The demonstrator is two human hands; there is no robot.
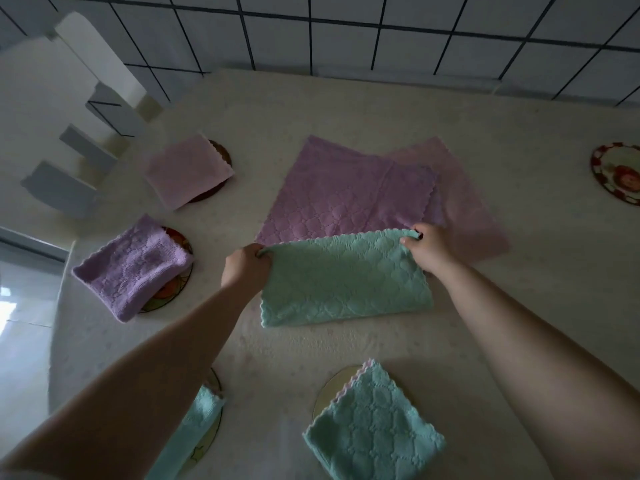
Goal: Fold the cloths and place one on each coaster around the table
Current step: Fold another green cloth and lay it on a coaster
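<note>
Here my left hand point(245, 268) and right hand point(428, 247) each pinch a far corner of the green cloth point(341, 278), stretching the edge so the fold lies square. The bare coaster point(618, 174) waits at my right.

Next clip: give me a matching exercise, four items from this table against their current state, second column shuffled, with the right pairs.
Items
1. green cloth at centre
2. lilac cloth at left
3. red-rimmed coaster at far right
4. large purple cloth

States
A. bare, no cloth on it
B. lying unfolded, partly over a pink cloth
C. far corners pinched by the left hand and right hand
D. folded, resting on a coaster

Pairs: 1-C, 2-D, 3-A, 4-B
</note>
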